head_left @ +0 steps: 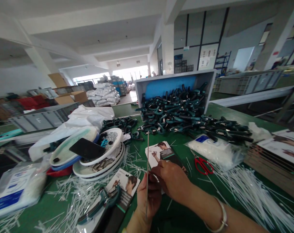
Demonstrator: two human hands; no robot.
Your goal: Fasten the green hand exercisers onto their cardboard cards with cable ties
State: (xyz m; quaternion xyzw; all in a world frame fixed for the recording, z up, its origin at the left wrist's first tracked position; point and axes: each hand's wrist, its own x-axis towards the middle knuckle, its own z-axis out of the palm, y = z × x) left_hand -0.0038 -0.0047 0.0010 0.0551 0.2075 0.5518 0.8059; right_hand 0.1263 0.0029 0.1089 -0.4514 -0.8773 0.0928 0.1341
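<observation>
My left hand grips a thin printed card, which stands upright and is seen edge-on. Against the card's right side, the fingers of my right hand are pinched together; what they hold, if anything, is hidden. Beyond both hands a flat stack of printed cards lies on the green table. To the left, a dark green hand tool with curved handles rests on another printed card. Red-handled scissors lie to the right of my right hand.
A tipped grey bin spills many dark green tools at the back. Stacked plates with small metal parts and a black phone stand left. White cable ties and a bag of them lie right, beside stacked cards.
</observation>
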